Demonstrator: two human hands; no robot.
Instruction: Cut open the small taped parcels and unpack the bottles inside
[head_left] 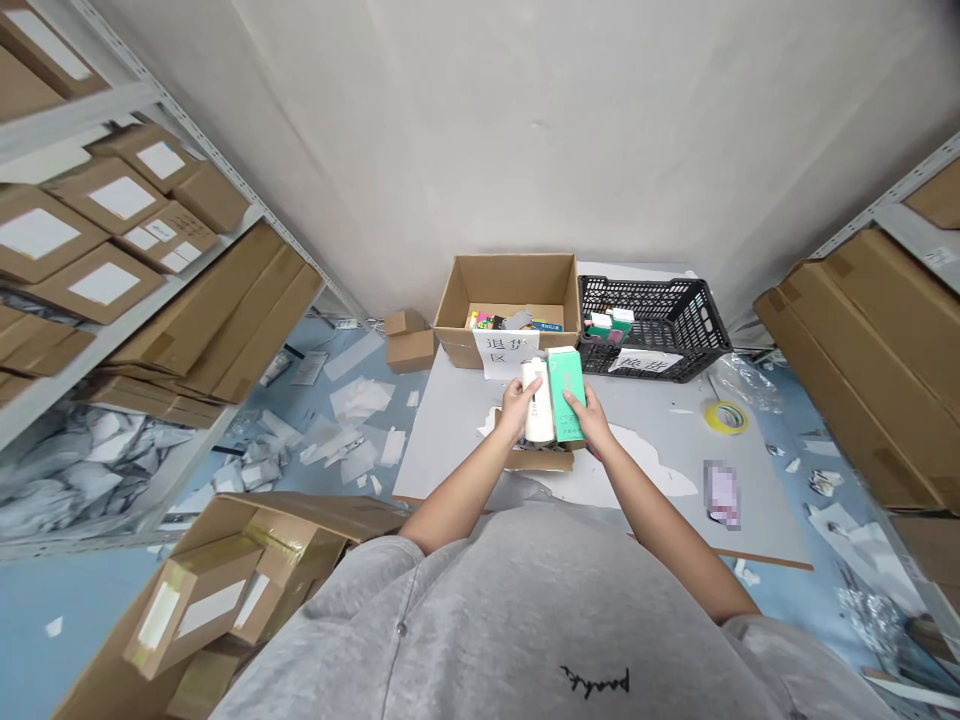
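Note:
My left hand (514,408) is closed round a white bottle (537,405) with dark lettering, held upright over the table. Beside it, my right hand (592,418) grips a green box (565,395) with a white top edge and pale print. The bottle and the box are side by side, nearly touching. Under them lies a small open cardboard box (538,460), mostly hidden by what I hold. Behind my hands stand a larger cardboard box (517,268) with a handwritten paper sign and a black plastic crate (694,330) with similar green-and-white packages in one corner.
On the table's right side are a tape roll (726,418) and a blurred pinkish item (723,493). A big carton (225,510) of parcels stands at lower left. Shelves with cartons (120,200) line both sides. Paper scraps (360,400) litter the blue floor.

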